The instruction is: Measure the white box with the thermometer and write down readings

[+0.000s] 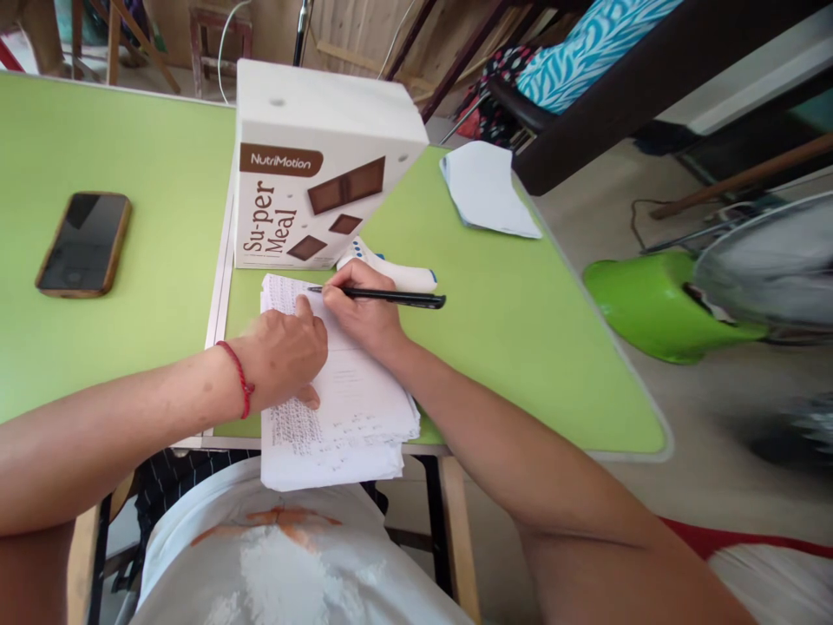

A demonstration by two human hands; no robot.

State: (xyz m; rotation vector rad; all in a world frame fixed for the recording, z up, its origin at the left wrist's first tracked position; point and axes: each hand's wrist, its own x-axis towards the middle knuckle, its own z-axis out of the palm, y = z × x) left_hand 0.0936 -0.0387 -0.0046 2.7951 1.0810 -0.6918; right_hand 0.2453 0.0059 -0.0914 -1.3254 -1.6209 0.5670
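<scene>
A black pen (pixel 394 298) slants in my right hand (pixel 366 311), pinched between thumb and fingers. Its tip is at the upper part of a stack of white paper sheets (pixel 355 382) covered in rows of small handwriting. My left hand (pixel 283 351) rests on the left side of the sheets, its index finger stretched toward the pen tip and its thumb apart lower down; nothing is held in it. A red braided bracelet (pixel 240 378) circles the left wrist. The stack's lower end sticks out past the table's near edge.
A white Su-per Meal box (pixel 318 174) stands just beyond the sheets, with a white, blue-dotted object (pixel 409 276) beside it. On the green table (pixel 501 347) lie a phone (pixel 84 243) at left and folded paper (pixel 491 189) at right. A green bin (pixel 641 308) stands on the floor.
</scene>
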